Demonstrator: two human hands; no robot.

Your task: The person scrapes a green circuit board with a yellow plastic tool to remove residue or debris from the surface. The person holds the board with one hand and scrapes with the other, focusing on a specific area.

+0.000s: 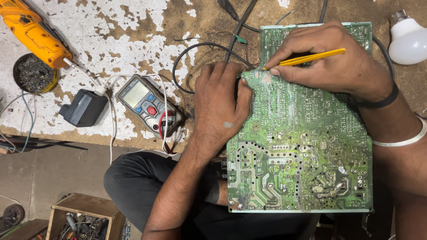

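Two hands are kept busy on a big green circuit board point(299, 146), which fills the right half of the frame, solder side up, hanging partly over the bench point(147, 26) edge. The board's upper left edge is gripped by the left hand point(221, 104), fingers curled over it. A thin yellow tool point(307, 58) is pinched in the right hand point(331, 60), its tip set down on the board near the top, just beside the left hand's fingertips. A multimeter point(147, 109) is lying left of centre, with a black adapter point(83, 108) next to it. A yellow power tool point(32, 32) is seen upper left, and a white bulb point(408, 40) upper right.
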